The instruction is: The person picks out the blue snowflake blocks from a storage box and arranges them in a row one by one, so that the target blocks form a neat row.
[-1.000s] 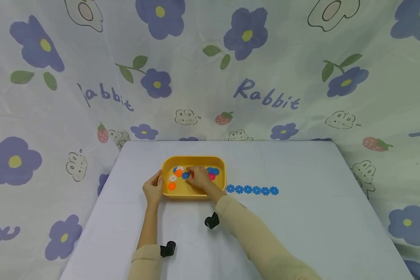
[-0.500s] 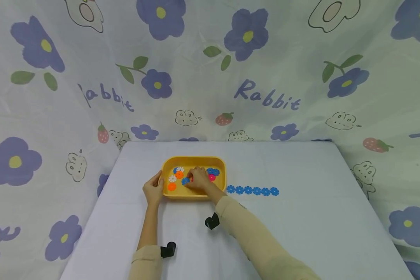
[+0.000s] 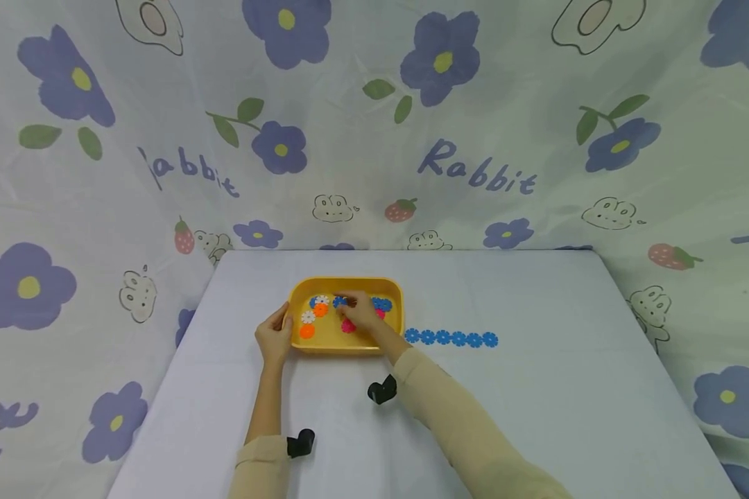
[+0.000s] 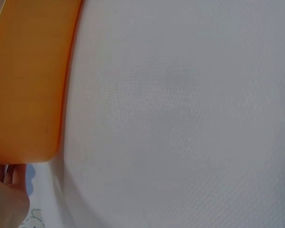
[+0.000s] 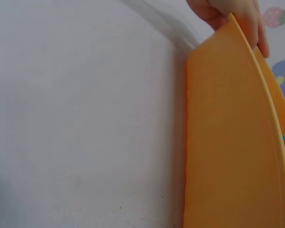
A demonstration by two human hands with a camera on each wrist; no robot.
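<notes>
A yellow plastic tray (image 3: pixel 337 350) lies on the table in the head view, holding several flower-shaped plastic discs. My left hand (image 3: pixel 274 335) grips the tray's left end, thumb at the rim; the left wrist view has its fingers (image 4: pixel 19 176) against the tray's corner. Inside the tray, my right hand (image 3: pixel 360 313) pinches a blue flower disc (image 3: pixel 338 302) between thumb and index finger. A pink disc (image 3: pixel 347 326) lies below this hand. Most of the right hand is hidden behind the tray wall (image 5: pixel 232 128) in the right wrist view.
Orange discs (image 3: pixel 307 331) and white discs (image 3: pixel 308 317) lie in the tray's left part, blue discs (image 3: pixel 382 305) at its right. Right of the tray, a row of linked blue discs (image 3: pixel 451 338) lies on the white tablecloth (image 3: pixel 537 402). A patterned curtain (image 3: pixel 362 152) surrounds the table.
My right hand has shifted toward the tray's back, and the blue disc has moved that way with it. The pink disc shows more fully below the hand. My left hand stays put.
</notes>
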